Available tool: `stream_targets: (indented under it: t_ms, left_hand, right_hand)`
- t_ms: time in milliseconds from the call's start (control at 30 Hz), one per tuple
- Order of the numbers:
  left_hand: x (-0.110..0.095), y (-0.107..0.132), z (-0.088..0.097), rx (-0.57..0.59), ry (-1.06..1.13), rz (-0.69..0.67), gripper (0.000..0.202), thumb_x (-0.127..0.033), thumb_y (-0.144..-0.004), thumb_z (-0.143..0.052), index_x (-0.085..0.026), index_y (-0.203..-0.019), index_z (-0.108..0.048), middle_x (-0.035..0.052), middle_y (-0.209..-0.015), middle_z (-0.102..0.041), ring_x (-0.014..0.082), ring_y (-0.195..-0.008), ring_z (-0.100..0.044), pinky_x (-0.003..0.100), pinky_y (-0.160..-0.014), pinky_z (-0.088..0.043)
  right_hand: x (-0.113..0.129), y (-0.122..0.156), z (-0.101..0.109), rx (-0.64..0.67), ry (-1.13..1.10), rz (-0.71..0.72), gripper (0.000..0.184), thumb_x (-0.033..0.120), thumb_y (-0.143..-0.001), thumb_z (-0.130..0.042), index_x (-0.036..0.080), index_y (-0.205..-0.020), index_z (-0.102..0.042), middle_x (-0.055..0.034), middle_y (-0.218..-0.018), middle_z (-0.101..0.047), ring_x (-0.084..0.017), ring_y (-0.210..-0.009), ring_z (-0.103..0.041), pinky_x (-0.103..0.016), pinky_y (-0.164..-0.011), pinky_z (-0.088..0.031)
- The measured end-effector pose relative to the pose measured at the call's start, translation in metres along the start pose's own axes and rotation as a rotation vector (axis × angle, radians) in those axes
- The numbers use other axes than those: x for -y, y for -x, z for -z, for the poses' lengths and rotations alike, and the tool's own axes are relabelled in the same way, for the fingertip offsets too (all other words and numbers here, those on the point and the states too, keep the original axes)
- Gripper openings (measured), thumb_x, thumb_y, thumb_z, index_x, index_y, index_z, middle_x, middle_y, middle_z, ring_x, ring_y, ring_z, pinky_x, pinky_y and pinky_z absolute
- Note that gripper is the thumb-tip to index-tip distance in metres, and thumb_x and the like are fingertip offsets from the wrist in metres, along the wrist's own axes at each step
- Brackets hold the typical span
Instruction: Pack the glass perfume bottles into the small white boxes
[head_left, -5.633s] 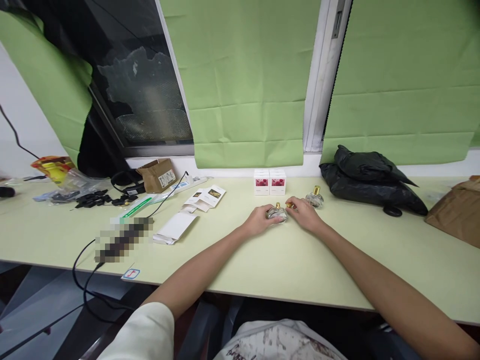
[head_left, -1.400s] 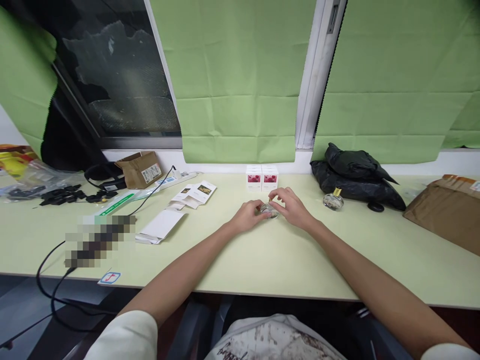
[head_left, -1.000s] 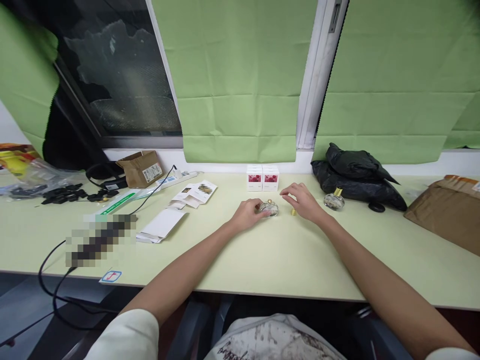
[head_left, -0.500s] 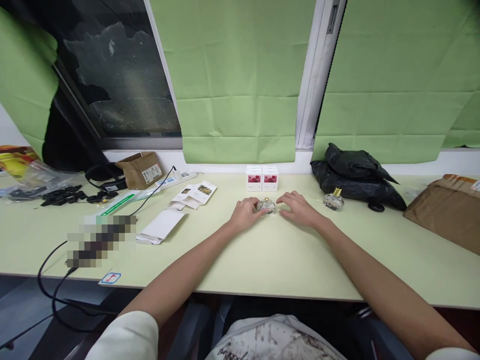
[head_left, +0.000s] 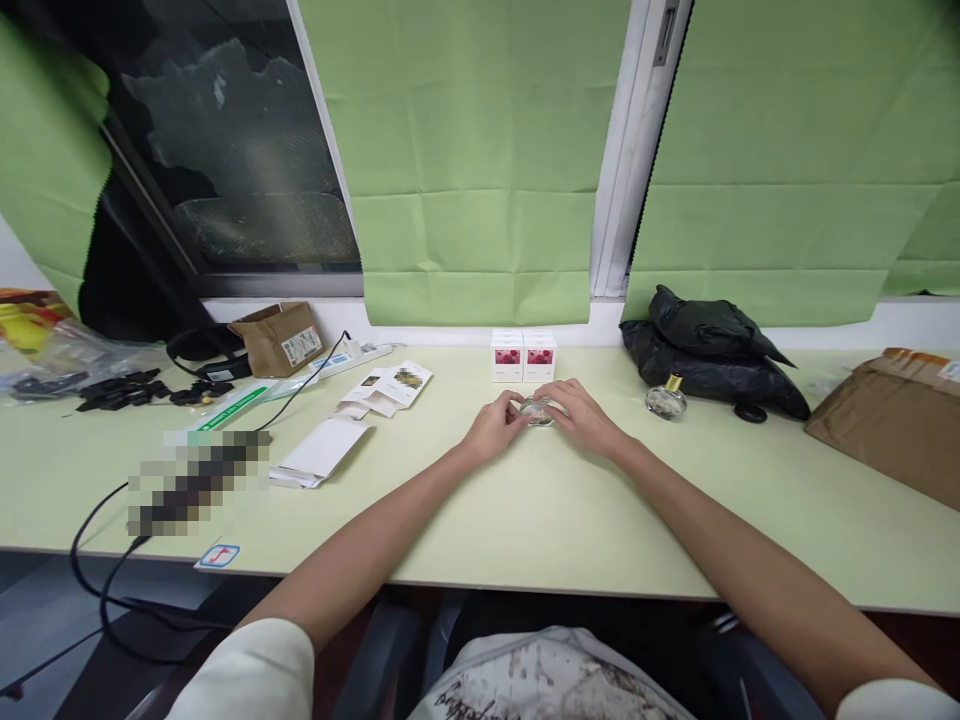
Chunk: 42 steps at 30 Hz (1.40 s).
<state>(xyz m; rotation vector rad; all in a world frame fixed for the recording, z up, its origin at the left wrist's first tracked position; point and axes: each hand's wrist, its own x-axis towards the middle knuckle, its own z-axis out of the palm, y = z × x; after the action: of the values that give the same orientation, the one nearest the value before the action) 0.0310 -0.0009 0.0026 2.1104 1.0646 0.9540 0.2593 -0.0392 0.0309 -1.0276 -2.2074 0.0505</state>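
Note:
A small clear glass perfume bottle rests on the table between my hands. My left hand grips its left side, thumb in front and fingers behind. From the right, my right hand closes on the bottle's upper right part, and its fingers hide the gold neck. Just behind my hands stand small white boxes with pink-red pictures, set side by side. A second round glass bottle with a gold top stands farther right.
Black plastic bags lie at the back right, near a large brown package. Folded white cartons and printed leaflets are on the left, with an open cardboard box, cables and a power strip behind.
My right hand has moved left and taken hold of the perfume bottle, covering its gold neck. The left hand keeps its grip with a slight shift to the right.

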Motion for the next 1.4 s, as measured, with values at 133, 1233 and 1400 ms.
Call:
stream_targets:
  t_ms: [133,1233,1400]
  left_hand:
    - [0.0,0.0,0.0,0.019,0.036,-0.019,0.042,-0.042,-0.094,-0.066,-0.025,-0.13,-0.052,0.0004,-0.095,-0.071,0.0166,-0.083,-0.066,0.03,-0.079,-0.051]
    - [-0.004,0.003,0.01,0.06,-0.164,-0.05,0.034,-0.045,-0.099,-0.058,-0.026,-0.126,-0.062,0.0028,-0.102,-0.071,0.0207,-0.098,-0.065,0.034,-0.088,-0.051]
    - [-0.005,0.003,0.01,0.058,-0.173,-0.044,0.033,-0.045,-0.099,-0.058,-0.026,-0.126,-0.063,0.0033,-0.103,-0.072,0.0213,-0.1,-0.066,0.035,-0.089,-0.051]
  right_hand:
    - [-0.011,0.0,0.001,-0.024,0.02,-0.002,0.027,0.023,-0.106,-0.045,0.028,-0.123,-0.066,-0.0072,-0.123,-0.071,-0.028,-0.112,-0.058,-0.045,-0.1,-0.044]
    - [-0.103,0.04,0.055,-0.098,0.702,-0.462,0.038,0.01,-0.097,-0.042,0.017,-0.127,-0.065,-0.0196,-0.113,-0.067,-0.036,-0.105,-0.047,-0.044,-0.089,-0.04]
    - [-0.104,0.04,0.053,-0.133,0.699,-0.464,0.04,0.015,-0.1,-0.038,0.014,-0.133,-0.062,-0.0196,-0.114,-0.067,-0.036,-0.105,-0.049,-0.044,-0.091,-0.04]
